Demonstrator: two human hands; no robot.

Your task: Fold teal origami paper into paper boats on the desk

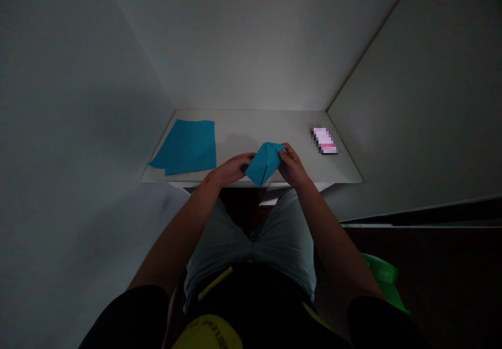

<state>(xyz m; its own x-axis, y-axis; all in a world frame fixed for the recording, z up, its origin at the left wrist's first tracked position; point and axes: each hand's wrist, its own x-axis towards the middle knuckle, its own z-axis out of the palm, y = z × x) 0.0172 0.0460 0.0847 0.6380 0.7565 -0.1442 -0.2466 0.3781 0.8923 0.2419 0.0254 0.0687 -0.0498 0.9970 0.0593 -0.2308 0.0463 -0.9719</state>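
Note:
A folded blue paper piece (pixel 264 164) is held between both hands at the front edge of a white desk (pixel 251 129). My left hand (pixel 232 169) pinches its left side, fingers closed on the paper. On the right side, my right hand (pixel 291 165) grips the upper corner with closed fingers. The piece is creased into a pointed shape whose tip points toward me. Flat blue paper sheets (pixel 187 146) lie on the desk's left part, away from both hands.
A blurred-out phone (pixel 324 140) lies at the desk's right rear. White walls enclose the desk on the left, back and right. My knees in light shorts sit under the front edge. A green object (pixel 384 278) is on the floor at right.

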